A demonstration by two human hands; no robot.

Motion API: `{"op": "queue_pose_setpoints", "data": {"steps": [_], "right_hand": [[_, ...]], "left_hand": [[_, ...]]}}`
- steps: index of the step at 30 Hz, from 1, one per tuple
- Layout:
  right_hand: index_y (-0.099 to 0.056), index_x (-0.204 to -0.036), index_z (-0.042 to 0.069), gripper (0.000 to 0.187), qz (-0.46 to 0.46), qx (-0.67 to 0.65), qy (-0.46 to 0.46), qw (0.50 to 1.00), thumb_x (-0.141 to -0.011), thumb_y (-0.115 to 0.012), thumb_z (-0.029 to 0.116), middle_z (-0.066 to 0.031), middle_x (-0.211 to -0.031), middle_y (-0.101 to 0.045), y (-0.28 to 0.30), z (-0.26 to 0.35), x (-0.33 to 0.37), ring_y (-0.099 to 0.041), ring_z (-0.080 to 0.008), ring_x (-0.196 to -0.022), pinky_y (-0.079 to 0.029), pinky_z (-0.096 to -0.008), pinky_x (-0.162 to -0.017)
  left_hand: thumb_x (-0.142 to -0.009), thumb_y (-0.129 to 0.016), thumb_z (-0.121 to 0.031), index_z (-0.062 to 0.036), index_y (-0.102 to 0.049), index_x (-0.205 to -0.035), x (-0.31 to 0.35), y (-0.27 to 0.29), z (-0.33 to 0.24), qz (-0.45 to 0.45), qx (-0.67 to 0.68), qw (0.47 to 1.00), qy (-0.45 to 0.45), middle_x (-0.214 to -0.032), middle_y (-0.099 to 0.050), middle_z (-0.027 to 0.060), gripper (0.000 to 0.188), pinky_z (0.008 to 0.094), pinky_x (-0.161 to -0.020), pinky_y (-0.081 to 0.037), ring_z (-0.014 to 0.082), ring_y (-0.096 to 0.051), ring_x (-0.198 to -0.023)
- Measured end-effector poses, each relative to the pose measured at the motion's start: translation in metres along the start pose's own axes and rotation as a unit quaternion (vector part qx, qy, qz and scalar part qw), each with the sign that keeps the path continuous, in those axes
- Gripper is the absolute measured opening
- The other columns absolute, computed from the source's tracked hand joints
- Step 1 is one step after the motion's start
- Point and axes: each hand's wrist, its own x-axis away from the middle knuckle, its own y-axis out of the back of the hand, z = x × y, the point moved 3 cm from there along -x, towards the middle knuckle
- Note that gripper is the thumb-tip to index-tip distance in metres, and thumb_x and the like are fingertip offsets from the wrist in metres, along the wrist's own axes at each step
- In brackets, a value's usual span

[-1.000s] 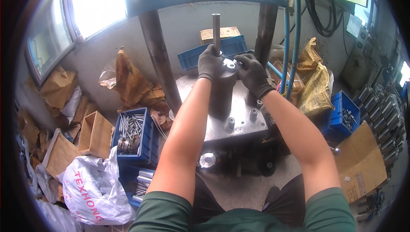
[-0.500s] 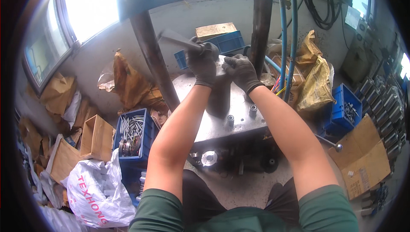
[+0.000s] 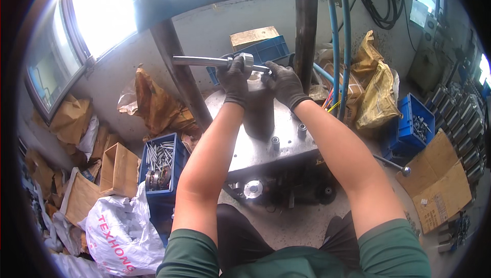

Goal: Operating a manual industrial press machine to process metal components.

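In my gloved left hand (image 3: 234,82) is a shiny metal shaft (image 3: 198,61), held almost level. It has a thick round collar (image 3: 247,62) just right of my fingers and a thinner end beyond that. My gloved right hand (image 3: 286,84) pinches at this thin end; whether it grips the shaft itself or a small part on it is hidden by the fingers. Below both hands a dark upright cylinder (image 3: 259,116) with a pale top stands on the metal plate (image 3: 238,151). Two small metal bushings (image 3: 275,143) stand near the plate's front right.
Dark steel posts (image 3: 179,68) rise left and right behind the plate, near blue hoses (image 3: 346,47). A blue bin (image 3: 179,161) of metal pins sits left, another blue bin (image 3: 404,127) right. A ball-ended lever (image 3: 405,171) sticks out by the cardboard (image 3: 440,191). A white bag (image 3: 120,232) lies front left.
The shaft has swung from a blurred slant to nearly level, and its collar now shows. My right hand has turned from the cylinder's top to the shaft's thin end.
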Motion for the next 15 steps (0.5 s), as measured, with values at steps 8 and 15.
{"op": "queue_pose_setpoints", "data": {"steps": [8,15], "right_hand": [[-0.065,-0.136,0.01,0.042,0.135,0.009,0.057,0.989,-0.101,-0.064,0.034,-0.0175,-0.126,-0.073,0.027,0.01,-0.01,-0.069,-0.0385,-0.114,-0.055,-0.0458,-0.103],[-0.07,-0.111,0.009,0.03,0.218,0.305,0.396,0.838,-0.082,-0.073,0.019,-0.0132,-0.098,-0.073,0.131,-0.023,0.099,-0.073,-0.0326,-0.098,-0.058,-0.0447,-0.084]], "left_hand": [[-0.086,-0.076,0.005,-0.0069,-0.063,-0.093,-0.029,0.004,0.008,0.028,-0.051,0.998,0.01,-0.087,-0.07,0.0043,0.019,0.0279,-0.058,-0.06,0.0149,-0.071,-0.073],[-0.088,-0.07,0.009,0.001,-0.059,-0.087,-0.03,-0.025,-0.01,0.098,-0.202,0.974,-0.033,-0.082,-0.067,0.0098,0.013,0.0282,-0.06,-0.064,0.0183,-0.072,-0.071]]}}
